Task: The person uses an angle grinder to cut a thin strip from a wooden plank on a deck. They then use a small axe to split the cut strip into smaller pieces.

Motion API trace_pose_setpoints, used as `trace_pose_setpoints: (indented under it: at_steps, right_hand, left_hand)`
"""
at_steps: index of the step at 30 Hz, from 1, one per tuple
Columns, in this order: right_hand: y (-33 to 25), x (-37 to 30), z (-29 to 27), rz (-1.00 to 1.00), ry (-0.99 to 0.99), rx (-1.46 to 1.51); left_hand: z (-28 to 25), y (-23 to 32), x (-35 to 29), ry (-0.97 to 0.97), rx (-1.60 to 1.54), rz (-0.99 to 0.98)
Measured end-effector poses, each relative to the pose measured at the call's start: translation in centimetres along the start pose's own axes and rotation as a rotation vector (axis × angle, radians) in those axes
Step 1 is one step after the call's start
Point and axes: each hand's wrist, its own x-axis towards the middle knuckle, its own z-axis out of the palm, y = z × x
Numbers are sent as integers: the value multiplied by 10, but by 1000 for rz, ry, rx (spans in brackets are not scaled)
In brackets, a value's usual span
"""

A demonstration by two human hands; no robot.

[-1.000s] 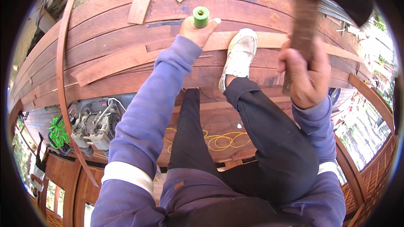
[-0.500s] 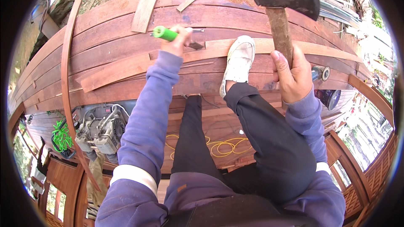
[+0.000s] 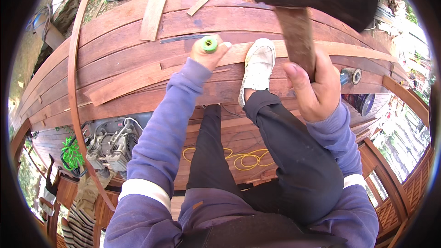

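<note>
My left hand (image 3: 205, 56) is closed round the green handle of a chisel (image 3: 209, 44), which stands upright with its butt end facing up. The blade is hidden under the hand, over a long wooden strip (image 3: 126, 84). My right hand (image 3: 319, 93) grips a hatchet (image 3: 297, 34) by its wooden shaft. The hatchet's dark metal head is raised high, above and to the right of the chisel. My white shoe (image 3: 260, 64) rests on the strip, just right of my left hand.
Reddish planks (image 3: 110, 34) bear a short board (image 3: 153, 18) and a dark flat bar (image 3: 181, 39). An angle grinder (image 3: 351, 76) lies right. Below left are a compressor (image 3: 115, 149) and green coiled hose (image 3: 72, 154). A yellow cord (image 3: 248, 161) lies beneath. Another person (image 3: 87, 197) is lower left.
The chisel has swung from tilted, with its blade showing, to upright. My left hand has moved slightly right. The hatchet has risen, its head looming larger.
</note>
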Motion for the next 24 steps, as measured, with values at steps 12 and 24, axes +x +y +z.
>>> trace_pose_setpoints:
  at_steps: [12, 24]
  right_hand:
    - [38, 0, 11, 140, -82, -216]
    - [43, -5, 14, 183, -109, -102]
  left_hand:
    - [14, 24, -29, 183, 59, 258]
    - [6, -4, 6, 79, -48, -40]
